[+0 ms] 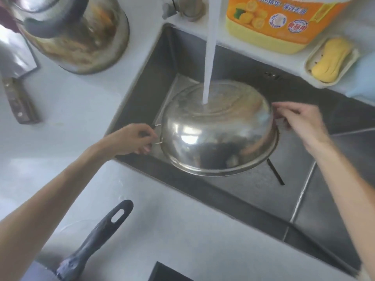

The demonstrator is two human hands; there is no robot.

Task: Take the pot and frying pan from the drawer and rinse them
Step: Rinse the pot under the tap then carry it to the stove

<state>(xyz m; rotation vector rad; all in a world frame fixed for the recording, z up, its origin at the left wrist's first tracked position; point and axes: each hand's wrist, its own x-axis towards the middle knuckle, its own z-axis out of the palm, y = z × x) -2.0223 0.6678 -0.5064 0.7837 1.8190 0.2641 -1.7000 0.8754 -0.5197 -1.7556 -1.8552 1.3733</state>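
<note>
Head view: the pot point(219, 134) hangs upside down over the sink point(253, 191), its base under the water stream point(209, 57). Left hand point(132, 139) grips its side handle; right hand point(298, 120) pinches the opposite rim, so both flank it. Frying pan handle point(97, 238) lies on the counter nearer the left arm

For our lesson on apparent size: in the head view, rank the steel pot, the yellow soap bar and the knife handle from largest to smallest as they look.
1. Steel pot, clearly largest.
2. and 3. Yellow soap bar and knife handle look alike; unranked.
</note>
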